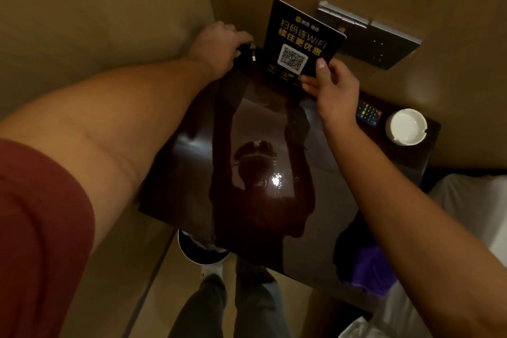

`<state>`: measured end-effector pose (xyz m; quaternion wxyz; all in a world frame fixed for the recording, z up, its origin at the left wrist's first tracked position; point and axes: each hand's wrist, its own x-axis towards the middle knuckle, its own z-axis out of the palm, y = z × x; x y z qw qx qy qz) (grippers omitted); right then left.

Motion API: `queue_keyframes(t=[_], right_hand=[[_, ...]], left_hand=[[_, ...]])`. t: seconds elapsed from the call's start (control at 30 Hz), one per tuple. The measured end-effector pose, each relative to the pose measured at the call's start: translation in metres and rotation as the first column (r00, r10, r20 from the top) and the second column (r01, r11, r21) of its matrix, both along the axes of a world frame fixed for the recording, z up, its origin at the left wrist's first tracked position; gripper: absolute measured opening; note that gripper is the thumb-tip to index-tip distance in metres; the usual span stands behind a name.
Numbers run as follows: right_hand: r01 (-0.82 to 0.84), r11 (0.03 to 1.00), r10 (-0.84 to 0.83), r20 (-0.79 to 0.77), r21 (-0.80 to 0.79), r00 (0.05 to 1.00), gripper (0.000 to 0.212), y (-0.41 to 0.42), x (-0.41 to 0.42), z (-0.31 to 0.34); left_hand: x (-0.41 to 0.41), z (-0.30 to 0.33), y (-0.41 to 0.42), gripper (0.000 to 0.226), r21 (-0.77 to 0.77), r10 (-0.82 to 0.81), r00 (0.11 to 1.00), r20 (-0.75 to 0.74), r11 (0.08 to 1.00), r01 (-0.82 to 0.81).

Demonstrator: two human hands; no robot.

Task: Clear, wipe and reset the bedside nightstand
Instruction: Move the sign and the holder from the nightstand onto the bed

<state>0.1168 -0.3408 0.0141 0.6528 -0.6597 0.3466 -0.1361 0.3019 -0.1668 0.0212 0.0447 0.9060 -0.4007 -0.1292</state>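
Note:
The dark glossy nightstand top fills the middle of the view and mirrors me. My right hand grips the lower right corner of a black WiFi sign card with yellow text and a QR code, held upright at the back of the nightstand. My left hand reaches to the far left corner beside the card and closes on a small dark object with a metal part; what it is stays unclear. A remote control and a white ashtray lie on the right side.
A wall switch panel sits behind the card. A padded headboard is at left. White bedding lies at right, with a purple cloth at the nightstand's near right corner. A round bin stands below the front edge, by my legs.

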Motion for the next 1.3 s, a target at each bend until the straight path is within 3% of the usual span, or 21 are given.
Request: queue_keyframes(t=[0.37, 0.57, 0.97, 1.3], right_hand=[[0.070, 0.997, -0.069, 0.030, -0.022, 0.997, 0.013, 0.036, -0.051, 0.036], [0.122, 0.990, -0.119, 0.045, -0.074, 0.992, 0.013, 0.060, -0.098, 0.058], [0.312, 0.946, -0.310, 0.037, -0.090, 0.950, 0.010, 0.120, -0.190, 0.086], [0.508, 0.848, -0.511, 0.021, -0.151, 0.859, 0.018, 0.118, -0.303, 0.107]], left_hand=[[-0.069, 0.036, 0.036, 0.043, -0.032, -0.003, 0.998, -0.066, 0.999, 0.001], [-0.113, 0.048, 0.064, 0.044, -0.177, 0.006, 0.998, -0.063, 0.984, -0.017], [-0.183, 0.070, 0.109, 0.043, -0.269, -0.138, 0.989, -0.049, 0.956, 0.120], [-0.273, 0.096, 0.062, 0.044, -0.312, -0.408, 0.912, -0.050, 0.874, 0.374]])
